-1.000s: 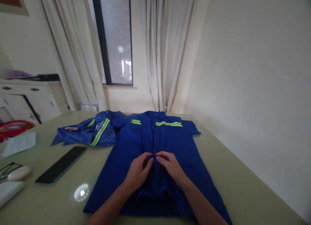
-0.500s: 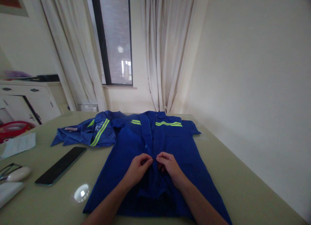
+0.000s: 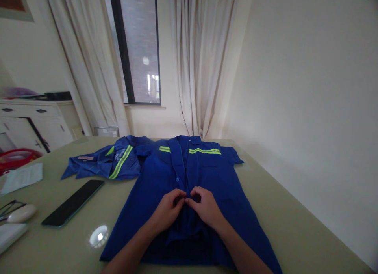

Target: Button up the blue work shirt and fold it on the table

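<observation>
A blue short-sleeved shirt [image 3: 218,175] with yellow-green reflective stripes lies spread on the table, its collar at the far side. My left hand [image 3: 170,207] pinches the front edge of the shirt near its middle. Close beside it, my right hand [image 3: 205,205] pinches the facing edge, its fingertips almost touching those of my left hand. Above the hands the front hangs apart, and a button shows on the left side. Whatever small part lies between the fingertips is hidden.
On the table [image 3: 283,215], a second blue garment [image 3: 102,161] lies crumpled at the left. Nearer are a black phone [image 3: 73,203], a pale mouse [image 3: 22,213], glasses [image 3: 12,207], a white object [image 3: 10,235] and a paper sheet [image 3: 23,177]. A wall [image 3: 319,108] borders the right.
My right hand has shifted slightly left, and its fingertips have come closer to my left fingertips. The shirt lies nearly as before.
</observation>
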